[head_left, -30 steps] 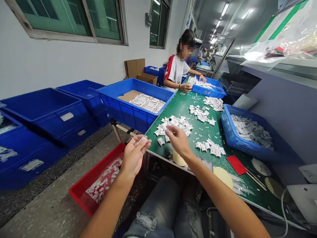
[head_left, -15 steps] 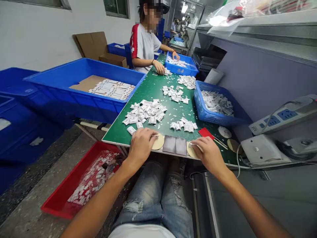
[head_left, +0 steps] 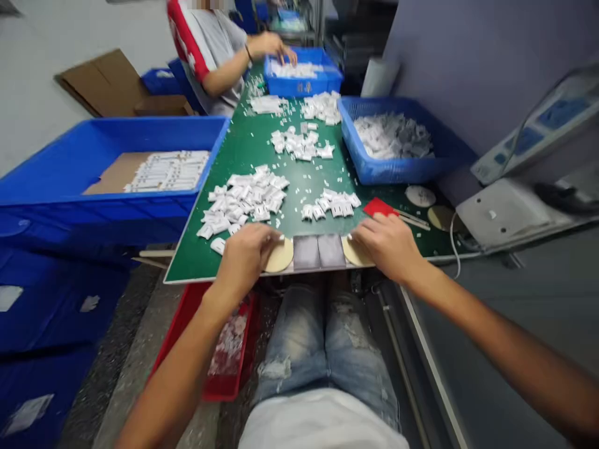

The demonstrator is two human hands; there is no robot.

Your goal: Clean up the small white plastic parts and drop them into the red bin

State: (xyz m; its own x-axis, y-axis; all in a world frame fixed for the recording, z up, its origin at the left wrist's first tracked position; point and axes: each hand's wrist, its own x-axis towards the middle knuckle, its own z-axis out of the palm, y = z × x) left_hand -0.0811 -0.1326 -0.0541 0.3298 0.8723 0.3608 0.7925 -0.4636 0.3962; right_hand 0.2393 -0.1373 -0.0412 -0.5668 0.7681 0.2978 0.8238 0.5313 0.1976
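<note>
Because the backs of my knuckles face me, whatever sits under my curled fingers is mostly hidden. A person (head_left: 206, 53) across the left far corner is cut off by the top edge, and motion blur softens the far blue tray (head_left: 303, 87) they reach into.

My left fingers (head_left: 262, 232) are bent inward with the tips drawn close together over a round cream pad (head_left: 282, 257) at the near edge; a tiny white bit shows at their tips, too small to name. My right fingers (head_left: 367, 232) curl the same way over a second cream pad (head_left: 356, 255), again with a speck of white at the tips. I cannot tell whether either set is clenched on something or merely resting there.

Between the pads lie two smooth grey rectangles (head_left: 319, 252), side by side. The white pieces (head_left: 248, 196), small, flattish and slotted, are heaped just beyond my left fingers, with a smaller group (head_left: 336, 204) to the right and more farther off on the glossy green surface (head_left: 224, 165), which is flecked with white chips. At right, a perforated blue plastic basket (head_left: 379, 169) holds a greyish-white mass; a flat red sheet (head_left: 380, 207) lies near it.
</note>
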